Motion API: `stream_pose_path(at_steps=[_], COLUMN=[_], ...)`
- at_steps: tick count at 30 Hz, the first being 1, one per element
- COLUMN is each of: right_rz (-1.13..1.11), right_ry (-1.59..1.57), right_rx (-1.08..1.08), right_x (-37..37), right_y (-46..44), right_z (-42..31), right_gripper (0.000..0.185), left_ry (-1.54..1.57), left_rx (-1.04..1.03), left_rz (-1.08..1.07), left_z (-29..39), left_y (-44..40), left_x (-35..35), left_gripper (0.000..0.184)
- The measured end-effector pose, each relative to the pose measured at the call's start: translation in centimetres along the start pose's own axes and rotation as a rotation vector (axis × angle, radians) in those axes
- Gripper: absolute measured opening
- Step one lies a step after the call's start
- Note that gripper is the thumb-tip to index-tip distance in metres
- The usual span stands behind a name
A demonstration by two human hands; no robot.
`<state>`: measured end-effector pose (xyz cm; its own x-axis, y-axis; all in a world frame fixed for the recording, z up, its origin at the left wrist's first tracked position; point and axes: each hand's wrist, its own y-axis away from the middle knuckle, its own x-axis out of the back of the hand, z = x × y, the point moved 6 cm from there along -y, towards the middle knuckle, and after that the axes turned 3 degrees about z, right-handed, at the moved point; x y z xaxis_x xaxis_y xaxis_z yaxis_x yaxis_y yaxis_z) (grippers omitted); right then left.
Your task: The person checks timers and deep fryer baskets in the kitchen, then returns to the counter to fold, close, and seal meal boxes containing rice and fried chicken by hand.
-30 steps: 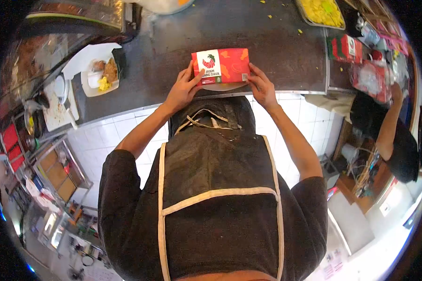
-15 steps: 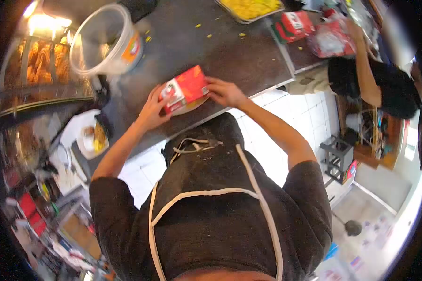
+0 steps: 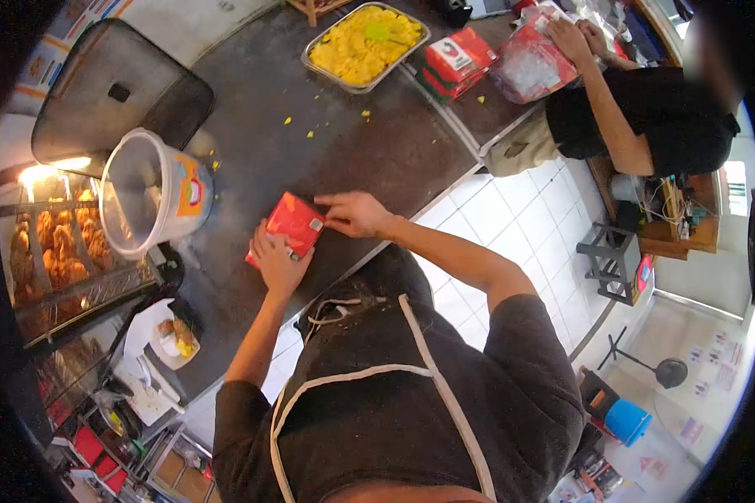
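Observation:
A red cardboard food box (image 3: 298, 221) with a white label lies tilted on the dark counter in front of me. My left hand (image 3: 278, 258) is wrapped over its near left side, fingers spread across the top and covering part of the print. At the box's right corner is my right hand (image 3: 359, 215), its index finger stretched out past the edge and its other fingers partly curled. Whether the right thumb presses the box is hard to make out. A clear plastic bucket (image 3: 195, 197) with an orange label stands to the left of the box.
A foil tray (image 3: 309, 65) of yellow food sits at the back, crumbs scattered before it. Stacked red boxes (image 3: 457, 63) stand beside a co-worker (image 3: 637, 117), whose hands touch a plastic bag (image 3: 533, 63). A lit cabinet (image 3: 75, 251) of fried food and a small plate (image 3: 176, 359) are at left.
The box has turned and moved left with my left hand, which now lies over its top. My right hand has shifted left beside it, index finger extended. The camera view has swung too.

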<state>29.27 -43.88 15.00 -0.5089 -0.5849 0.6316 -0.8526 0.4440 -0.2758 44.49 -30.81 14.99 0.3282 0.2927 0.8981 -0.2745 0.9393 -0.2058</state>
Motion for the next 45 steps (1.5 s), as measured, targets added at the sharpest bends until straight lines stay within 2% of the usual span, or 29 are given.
stream_pose_path(at_steps=[3,4,6,7,8,9,10,12,13,15,17,18,20,21,23,26,28,29,33,35,36,38,39,40,41,42,43,44,45], right_rz=[0.414,0.527,0.811,0.722,0.799,0.745,0.685,0.599,0.552,0.592,0.636,0.626,0.411,0.337,0.343,0.393,0.555,0.706,0.763,0.758,0.790,0.208,0.384,0.543,0.545,0.601,0.579,0.556,0.426], right_ry=[0.320,0.299,0.413,0.309,0.512,0.494,0.312,0.180,0.120,0.001,-0.111,-0.111,-0.406,-0.399,-0.480,-0.528,-0.663,-0.547,-0.360,-0.054,-0.051,0.792,0.867,0.944,0.958,0.984,0.934,0.798,0.979], right_rx=[-0.029,-0.245,-0.363,-0.453,-0.548,-0.667,-0.782,-0.933,-1.009,-1.231,-1.460,-1.471,-1.436,-1.414,-1.412,-1.315,-1.215,-1.185,-1.213,-1.206,-1.165,-1.159,-1.017,-0.862,-0.809,-0.788,-0.833,-1.011,-0.978], right_x=[14.4,19.6,30.8,36.5,41.1,45.4,48.4,50.6,51.7,51.0,51.4,52.0,50.7,50.9,51.4,51.1,50.9,49.7,46.7,48.1,49.8,50.6,49.8,48.8,48.1,48.1,48.6,48.8,47.8], right_y=[-4.0,-5.1,-5.9,-6.5,-6.9,-7.4,-7.0,-7.6,-8.0,-8.0,-7.8,-8.4,-8.9,-8.9,-8.6,-6.8,-4.5,-3.6,-3.3,-3.8,-4.3,-4.7,-5.2,-5.6,-6.1,-6.1,-6.1,-7.0,-7.0], right_z=[3.0,6.7,14.5,22.0,25.1,30.0,37.2,44.7,48.1,49.0,49.7,50.6,52.6,54.1,55.5,53.1,50.2,48.7,54.8,53.6,53.6,53.2,53.3,53.0,52.3,53.0,56.4,53.2,56.7], right_gripper=[0.021,0.019,0.024,0.027,0.027,0.029,0.025,0.028,0.031,0.038,0.046,0.046,0.047,0.045,0.042,0.035,0.035,0.033,0.040,0.020,0.020,0.027,0.027,0.028,0.026,0.026,0.027,0.029,0.029], left_ry=[-0.039,-0.057,-0.079,-0.105,-0.132,-0.136,-0.144,-0.163,-0.164,-0.167,-0.186,-0.187,-0.189,-0.182,-0.180,-0.187,-0.172,-0.159,-0.162,-0.199,-0.195,-0.147,-0.158,-0.175,-0.195,-0.233,-0.200,-0.165,-0.151], left_rx=[0.109,0.153,0.203,0.246,0.290,0.298,0.325,0.373,0.358,0.346,0.256,0.262,0.252,0.254,0.206,0.277,0.257,0.246,0.281,0.320,0.302,0.255,0.270,0.316,0.374,0.411,0.434,0.453,0.400], left_rz=[0.050,0.063,0.078,0.099,0.117,0.116,0.106,0.099,0.091,0.076,0.048,0.035,-0.003,-0.034,0.031,-0.040,-0.036,-0.017,-0.024,-0.055,-0.010,0.050,0.155,0.090,0.017,0.108,0.063,-0.021,0.002], left_z=[-0.1,0.0,0.2,0.2,0.3,0.6,0.9,0.8,0.5,-0.1,-0.3,-0.6,-0.9,-1.2,-1.3,-1.1,-1.7,-1.7,-1.9,-1.9,-1.6,-0.8,-0.8,-1.1,-1.7,-1.7,-1.0,-0.7,-1.3], left_y=[-0.8,-1.2,-2.5,-3.2,-4.0,-5.1,-6.1,-7.1,-7.4,-7.4,-7.3,-7.5,-7.2,-6.9,-6.9,-7.5,-6.9,-6.9,-6.4,-6.3,-7.1,-7.0,-6.8,-6.0,-5.5,-6.1,-7.2,-7.2,-6.6], left_x=[-0.5,-0.7,-1.3,-1.6,-1.9,-2.2,-2.3,-2.9,-3.1,-3.4,-4.1,-4.4,-4.7,-4.9,-5.1,-4.9,-4.8,-5.1,-5.5,-5.2,-5.3,-4.3,-4.1,-4.3,-4.5,-3.3,-3.2,-3.1,-3.7], left_gripper=[0.050,0.051,0.052,0.053,0.055,0.055,0.056,0.057,0.061,0.065,0.078,0.078,0.087,0.087,0.084,0.081,0.081,0.080,0.081,0.082,0.082,0.082,0.082,0.082,0.082,0.082,0.082,0.083,0.084])
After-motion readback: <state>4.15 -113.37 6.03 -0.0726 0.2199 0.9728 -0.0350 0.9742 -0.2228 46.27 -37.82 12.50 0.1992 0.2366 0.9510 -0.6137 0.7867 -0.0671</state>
